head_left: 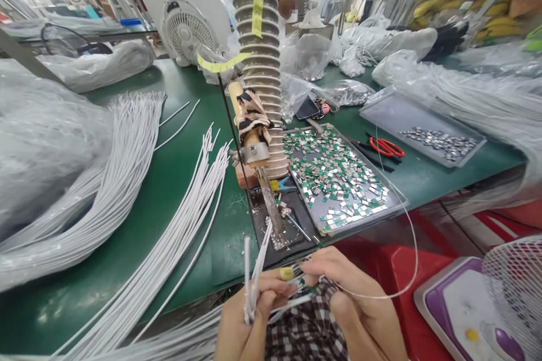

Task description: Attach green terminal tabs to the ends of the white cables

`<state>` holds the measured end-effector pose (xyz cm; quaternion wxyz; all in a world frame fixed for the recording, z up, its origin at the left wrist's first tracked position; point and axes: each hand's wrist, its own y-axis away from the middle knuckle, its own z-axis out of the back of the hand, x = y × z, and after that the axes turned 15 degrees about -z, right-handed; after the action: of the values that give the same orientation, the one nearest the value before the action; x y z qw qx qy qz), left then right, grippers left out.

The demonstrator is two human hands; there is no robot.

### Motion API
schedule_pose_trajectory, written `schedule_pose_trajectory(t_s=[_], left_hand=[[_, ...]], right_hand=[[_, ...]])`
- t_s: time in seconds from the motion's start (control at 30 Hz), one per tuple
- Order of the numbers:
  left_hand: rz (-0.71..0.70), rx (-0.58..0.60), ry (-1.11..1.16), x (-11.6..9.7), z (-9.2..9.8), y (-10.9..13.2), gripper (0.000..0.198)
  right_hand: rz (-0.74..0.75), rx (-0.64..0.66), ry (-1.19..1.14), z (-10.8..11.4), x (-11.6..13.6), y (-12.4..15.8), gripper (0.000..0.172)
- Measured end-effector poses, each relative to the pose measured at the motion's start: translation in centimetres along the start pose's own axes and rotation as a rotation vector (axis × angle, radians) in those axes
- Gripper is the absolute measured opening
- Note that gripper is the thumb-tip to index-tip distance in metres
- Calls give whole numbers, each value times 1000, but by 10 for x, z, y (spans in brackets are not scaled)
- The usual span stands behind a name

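My left hand [249, 316] is closed around several white cables [257, 271], their ends standing up between thumb and fingers. A yellow wrap covers one fingertip. Close beside it, my right hand [359, 304] pinches a thin white cable [414, 248] that loops out to the right and up. Small green pieces show between the two hands, partly hidden by the fingers. Just beyond, a soldering iron [271, 203] points down from its clamp [254, 155] over a dark, solder-spattered plate [298, 208]. Below the hands lies checked cloth [296, 333].
A tray [311, 203] of small green circuit boards [339, 169] stands right of the iron, with red-handled pliers [385, 146] and a tray [381, 104] of metal parts [440, 141] beyond. A ribbed hose [260, 67] rises centrally. Cable bundles [169, 237] lie left; a fan [457, 316] stands right.
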<state>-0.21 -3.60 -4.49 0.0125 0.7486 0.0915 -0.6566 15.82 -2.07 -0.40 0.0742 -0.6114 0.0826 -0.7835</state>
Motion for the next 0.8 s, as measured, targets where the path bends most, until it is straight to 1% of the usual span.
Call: schedule_pose_trajectory(t_s=[0.07, 0.1, 0.13, 0.2, 0.23, 0.3, 0.33, 0.4, 0.47, 0.53, 0.57, 0.63, 0.67, 0.7, 0.73, 0.8], left_hand=[[-15, -104, 38, 2, 3, 3, 29], [-13, -144, 83, 2, 4, 4, 31], [-12, -156, 143, 1, 6, 6, 34], [-10, -120, 270, -4, 7, 11, 45], [-9, -95, 317, -6, 6, 13, 51], [17, -85, 351, -10, 3, 18, 55], [43, -89, 351, -12, 2, 20, 57], [90, -80, 316, -13, 3, 23, 61], [86, -1, 222, -12, 7, 24, 65], [30, 106, 118, -11, 10, 21, 70], [-12, 149, 75, -11, 12, 19, 66], [-120, 176, 5, -13, 12, 14, 42], [-172, 175, -31, -14, 11, 11, 31], [-214, 173, -65, -16, 10, 9, 26], [-237, 172, -97, -18, 10, 7, 26], [-230, 182, -133, -22, 8, 4, 28]], right_hand=[[23, 31, 19, 1, 3, 3, 24], [37, 48, 57, 0, 4, 4, 23], [54, 75, 114, -3, 4, 6, 20], [100, 126, 245, -13, 3, 9, 15], [126, 148, 308, -20, 2, 10, 17], [184, 178, 405, -33, 0, 13, 21], [214, 180, 433, -39, -1, 15, 19], [246, 189, 417, -44, 0, 16, 16], [231, 199, 304, -43, 2, 16, 14], [163, 156, 179, -36, 4, 14, 10], [128, 108, 126, -32, 6, 12, 10], [72, 36, 56, -25, 7, 8, 15], [57, 32, 34, -22, 7, 7, 16], [50, 51, 19, -19, 7, 5, 17], [40, 83, 11, -17, 7, 4, 17], [-4, 126, -7, -15, 6, 3, 18]])
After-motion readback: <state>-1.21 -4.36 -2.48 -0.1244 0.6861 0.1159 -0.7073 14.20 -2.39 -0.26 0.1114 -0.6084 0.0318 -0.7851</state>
